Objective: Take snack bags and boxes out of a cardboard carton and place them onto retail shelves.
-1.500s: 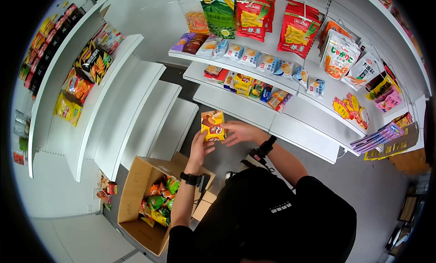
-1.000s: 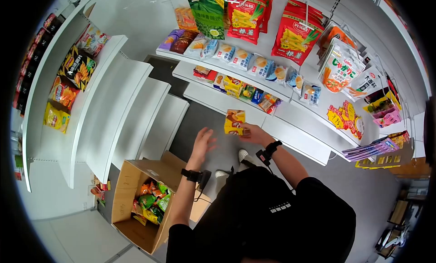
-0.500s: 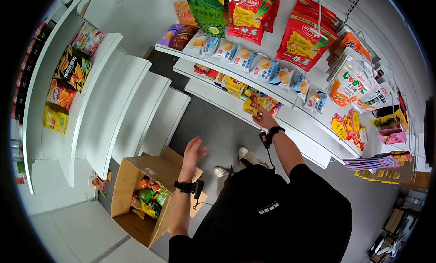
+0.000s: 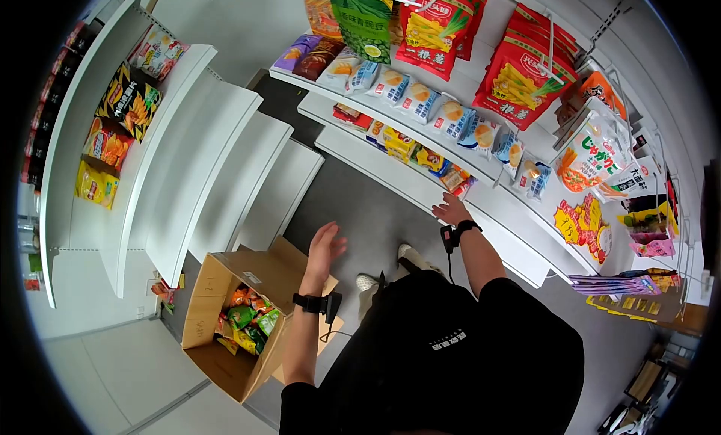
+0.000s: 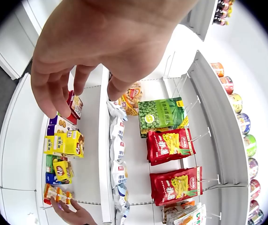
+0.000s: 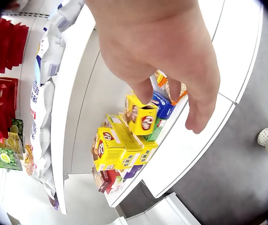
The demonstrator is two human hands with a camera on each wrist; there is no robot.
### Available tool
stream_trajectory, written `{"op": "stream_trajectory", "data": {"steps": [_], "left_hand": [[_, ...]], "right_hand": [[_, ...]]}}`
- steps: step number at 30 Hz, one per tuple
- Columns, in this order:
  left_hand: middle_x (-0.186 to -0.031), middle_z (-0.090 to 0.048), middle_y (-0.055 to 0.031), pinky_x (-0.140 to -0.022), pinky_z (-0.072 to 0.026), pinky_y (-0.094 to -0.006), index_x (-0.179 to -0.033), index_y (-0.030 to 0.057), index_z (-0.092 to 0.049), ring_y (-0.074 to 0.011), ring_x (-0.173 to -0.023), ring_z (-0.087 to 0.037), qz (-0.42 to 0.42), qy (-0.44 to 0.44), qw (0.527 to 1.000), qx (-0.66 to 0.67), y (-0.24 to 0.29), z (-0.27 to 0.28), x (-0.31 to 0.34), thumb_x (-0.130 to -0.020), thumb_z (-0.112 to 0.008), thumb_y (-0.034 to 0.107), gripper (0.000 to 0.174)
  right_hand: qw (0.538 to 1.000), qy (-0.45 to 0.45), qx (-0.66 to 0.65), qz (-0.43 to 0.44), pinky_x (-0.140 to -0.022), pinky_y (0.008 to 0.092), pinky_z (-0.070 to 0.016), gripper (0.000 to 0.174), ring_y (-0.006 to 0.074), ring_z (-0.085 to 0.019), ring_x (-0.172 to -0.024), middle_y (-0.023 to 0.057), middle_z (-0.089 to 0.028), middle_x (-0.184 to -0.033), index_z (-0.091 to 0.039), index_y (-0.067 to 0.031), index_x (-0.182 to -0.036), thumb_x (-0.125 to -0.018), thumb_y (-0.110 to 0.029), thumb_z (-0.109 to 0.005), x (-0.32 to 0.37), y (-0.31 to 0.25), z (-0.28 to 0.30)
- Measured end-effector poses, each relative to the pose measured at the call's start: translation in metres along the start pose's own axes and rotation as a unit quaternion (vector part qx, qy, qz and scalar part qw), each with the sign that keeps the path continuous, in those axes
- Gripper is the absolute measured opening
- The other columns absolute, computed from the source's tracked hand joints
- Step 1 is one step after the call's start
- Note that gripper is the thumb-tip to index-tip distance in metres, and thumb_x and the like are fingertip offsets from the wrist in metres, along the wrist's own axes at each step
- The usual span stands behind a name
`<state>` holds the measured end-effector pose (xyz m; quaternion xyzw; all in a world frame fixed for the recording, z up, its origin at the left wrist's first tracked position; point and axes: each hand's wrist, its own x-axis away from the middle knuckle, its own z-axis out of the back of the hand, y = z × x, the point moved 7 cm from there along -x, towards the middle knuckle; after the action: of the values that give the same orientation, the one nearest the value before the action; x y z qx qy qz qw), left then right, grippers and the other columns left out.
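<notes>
My right hand (image 4: 451, 208) hovers open and empty at the front edge of a low white shelf (image 4: 390, 181). Just beyond its fingers (image 6: 197, 112), a yellow snack box (image 6: 141, 119) stands on that shelf among other yellow boxes (image 6: 108, 152) and small coloured packs. In the head view the yellow snack box (image 4: 429, 158) sits up and left of the hand. My left hand (image 4: 324, 246) hangs in the air with relaxed fingers (image 5: 47, 96), holding nothing, above the flap of an open cardboard box (image 4: 203, 300).
The cardboard box on the floor holds several green and orange snack bags (image 4: 244, 326). Red bags (image 4: 526, 74) and green bags (image 4: 364, 18) hang above a row of white-blue packs (image 4: 420, 104). Stepped white shelves (image 4: 218, 172) stand to the left.
My right hand carried the yellow box from in front of my chest up to the low shelf, let go of it and drew back. My left hand released the box and dropped aside.
</notes>
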<state>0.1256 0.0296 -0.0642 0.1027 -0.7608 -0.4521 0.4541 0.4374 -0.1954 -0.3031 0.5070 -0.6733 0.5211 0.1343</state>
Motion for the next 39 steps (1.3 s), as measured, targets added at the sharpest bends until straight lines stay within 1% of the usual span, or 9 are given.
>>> {"op": "stream_trajectory", "data": {"steps": [1,2,7,10,15,18,20,30,39], "left_hand": [[-0.115,-0.053,-0.0051,-0.081,-0.0483,-0.0308,-0.125,0.0066,-0.049,-0.0165,-0.094,-0.058,0.001,-0.001,1.000,-0.001,0.001,-0.001,-0.001,-0.091,-0.054,0.033,0.043],[-0.115,-0.054,-0.0049,-0.081,-0.0484,-0.0308,-0.124,0.0067,-0.049,-0.0164,-0.093,-0.059,0.000,-0.003,1.000,0.002,0.001,-0.002,-0.002,-0.091,-0.054,0.032,0.043],[-0.114,-0.054,-0.0042,-0.080,-0.0485,-0.0309,-0.122,0.0072,-0.050,-0.0161,-0.092,-0.059,0.002,-0.009,1.000,0.016,-0.002,-0.003,-0.009,-0.091,-0.054,0.032,0.040],[-0.113,-0.054,-0.0039,-0.080,-0.0486,-0.0309,-0.121,0.0073,-0.051,-0.0160,-0.092,-0.059,-0.002,-0.002,1.000,0.017,0.000,-0.001,-0.007,-0.091,-0.054,0.032,0.039],[-0.111,-0.055,-0.0023,-0.077,-0.0472,-0.0287,-0.122,0.0068,-0.051,-0.0152,-0.091,-0.057,-0.005,-0.003,1.000,0.030,-0.004,0.003,-0.006,-0.089,-0.055,0.032,0.041],[-0.108,-0.057,-0.0019,-0.076,-0.0475,-0.0281,-0.118,0.0083,-0.053,-0.0150,-0.088,-0.057,-0.026,0.010,0.998,0.052,-0.009,0.014,-0.005,-0.090,-0.053,0.032,0.037],[-0.108,-0.056,-0.0024,-0.076,-0.0476,-0.0284,-0.116,0.0091,-0.053,-0.0155,-0.090,-0.056,-0.019,0.024,0.997,0.073,-0.016,0.022,-0.002,-0.090,-0.053,0.032,0.035],[-0.110,-0.055,-0.0067,-0.084,-0.0461,-0.0338,-0.117,0.0058,-0.051,-0.0206,-0.099,-0.056,-0.010,0.147,0.981,0.128,-0.051,0.076,0.059,-0.090,-0.052,0.036,0.041],[-0.108,-0.056,-0.0078,-0.081,-0.0470,-0.0371,-0.117,0.0069,-0.051,-0.0230,-0.095,-0.057,-0.033,0.234,0.947,0.219,-0.096,0.140,0.088,-0.088,-0.054,0.035,0.040]], "right_hand": [[0.994,0.017,-0.100,-0.027,-0.098,0.0485,-0.0389,0.058,0.0414,-0.040,-0.121,0.0235,-0.028,-0.137,-0.025,-0.0048,-0.138,-0.091,-0.027,-0.052,-0.001,0.003,0.000],[0.993,0.030,-0.112,-0.029,-0.098,0.0484,-0.0389,0.059,0.0410,-0.040,-0.121,0.0230,-0.028,-0.137,-0.025,-0.0041,-0.137,-0.091,-0.028,-0.053,-0.002,0.002,-0.001],[0.983,0.051,-0.169,-0.049,-0.093,0.0490,-0.0436,0.059,0.0388,-0.046,-0.116,0.0205,-0.029,-0.138,-0.027,-0.0055,-0.138,-0.090,-0.026,-0.054,0.001,-0.009,-0.012],[0.983,0.041,-0.170,-0.048,-0.095,0.0487,-0.0424,0.062,0.0387,-0.046,-0.117,0.0204,-0.029,-0.138,-0.024,-0.0052,-0.139,-0.090,-0.027,-0.053,-0.003,-0.013,-0.020],[0.983,0.041,-0.173,-0.045,-0.091,0.0501,-0.0436,0.051,0.0375,-0.049,-0.111,0.0191,-0.037,-0.129,-0.035,-0.0038,-0.127,-0.087,-0.027,-0.055,-0.011,-0.013,-0.019],[0.982,0.037,-0.165,-0.083,-0.088,0.0501,-0.0444,0.041,0.0357,-0.051,-0.105,0.0174,-0.046,-0.116,-0.041,-0.0042,-0.116,-0.085,-0.026,-0.056,-0.020,-0.007,-0.023],[0.983,0.044,-0.148,-0.096,-0.089,0.0494,-0.0445,0.041,0.0345,-0.050,-0.106,0.0172,-0.049,-0.113,-0.041,-0.0043,-0.117,-0.085,-0.027,-0.055,-0.030,0.000,-0.019],[0.985,0.028,-0.023,-0.171,-0.092,0.0463,-0.0449,0.048,0.0319,-0.048,-0.114,0.0168,-0.045,-0.124,-0.035,-0.0035,-0.128,-0.089,-0.026,-0.048,-0.052,0.032,-0.029],[0.981,-0.006,0.055,-0.185,-0.096,0.0441,-0.0425,0.047,0.0296,-0.049,-0.114,0.0147,-0.046,-0.125,-0.038,-0.0049,-0.127,-0.087,-0.026,-0.052,-0.037,0.037,-0.131]]}}
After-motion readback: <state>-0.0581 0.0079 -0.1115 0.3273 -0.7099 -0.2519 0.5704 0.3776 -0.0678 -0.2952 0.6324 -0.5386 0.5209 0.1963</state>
